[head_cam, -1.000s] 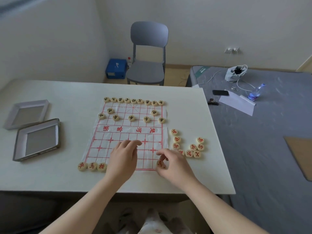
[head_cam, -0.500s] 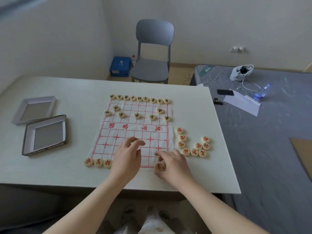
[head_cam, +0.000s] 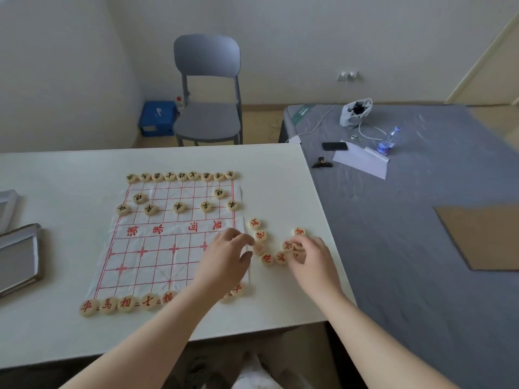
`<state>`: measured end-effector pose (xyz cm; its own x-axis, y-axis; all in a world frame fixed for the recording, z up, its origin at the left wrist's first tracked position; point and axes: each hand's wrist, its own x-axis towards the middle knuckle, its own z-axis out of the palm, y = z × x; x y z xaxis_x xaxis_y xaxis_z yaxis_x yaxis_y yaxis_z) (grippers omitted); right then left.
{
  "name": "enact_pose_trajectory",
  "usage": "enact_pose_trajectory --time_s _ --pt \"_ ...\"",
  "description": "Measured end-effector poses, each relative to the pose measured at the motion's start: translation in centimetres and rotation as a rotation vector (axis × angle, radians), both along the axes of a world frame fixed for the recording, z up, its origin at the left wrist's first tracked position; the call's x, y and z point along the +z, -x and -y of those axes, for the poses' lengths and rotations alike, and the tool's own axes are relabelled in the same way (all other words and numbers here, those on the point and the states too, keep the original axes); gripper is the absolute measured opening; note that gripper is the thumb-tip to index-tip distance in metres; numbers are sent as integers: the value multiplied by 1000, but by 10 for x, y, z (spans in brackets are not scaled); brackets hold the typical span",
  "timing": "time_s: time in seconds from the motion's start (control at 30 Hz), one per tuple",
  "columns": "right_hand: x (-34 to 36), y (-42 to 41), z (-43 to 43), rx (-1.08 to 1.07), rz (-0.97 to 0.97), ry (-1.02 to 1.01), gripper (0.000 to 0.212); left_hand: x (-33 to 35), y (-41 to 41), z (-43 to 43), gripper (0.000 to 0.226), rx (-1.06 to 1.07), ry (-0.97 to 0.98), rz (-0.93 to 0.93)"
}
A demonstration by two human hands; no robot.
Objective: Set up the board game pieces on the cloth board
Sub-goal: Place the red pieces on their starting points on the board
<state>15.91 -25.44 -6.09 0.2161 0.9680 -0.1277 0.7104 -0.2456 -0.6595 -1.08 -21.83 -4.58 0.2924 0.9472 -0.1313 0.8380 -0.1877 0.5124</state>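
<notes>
**Both hands at the loose discs, 3 o'clock of the board**

I see the cloth board (head_cam: 157,248) lying flat on the white table (head_cam: 56,178), red grid up. Along its 12 o'clock edge nine black-lettered pieces (head_cam: 182,176) stand in a row, with seven more on the grid just below them. Along the 6 o'clock edge runs the red back row (head_cam: 126,303). Five of its discs show from the left corner, then a forearm hides the line, and one more shows at the right corner.

The loose red pieces (head_cam: 267,259) cluster on bare table just off the board's 3 o'clock edge. The left hand (head_cam: 227,259) reaches across that edge with its fingers curled and its fingertips at one disc. I cannot tell whether it pinches it. The right hand (head_cam: 314,262) lies over the cluster's 3 o'clock side, fingers bent down onto the discs. Whether it holds one I cannot tell either.

Two shallow box halves (head_cam: 16,256) sit at the table's 9 o'clock edge.
</notes>
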Motion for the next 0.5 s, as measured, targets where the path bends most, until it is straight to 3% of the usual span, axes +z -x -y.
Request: enact_pose_trajectory --time_s 0.27,0.5 --pt "-13 -24 -6 59 -63 85 50 -10 -26 -5 58 -67 161 -140" --pt "-16 -30 -27 118 -137 104 55 -13 -38 -21 53 27 219 -21"
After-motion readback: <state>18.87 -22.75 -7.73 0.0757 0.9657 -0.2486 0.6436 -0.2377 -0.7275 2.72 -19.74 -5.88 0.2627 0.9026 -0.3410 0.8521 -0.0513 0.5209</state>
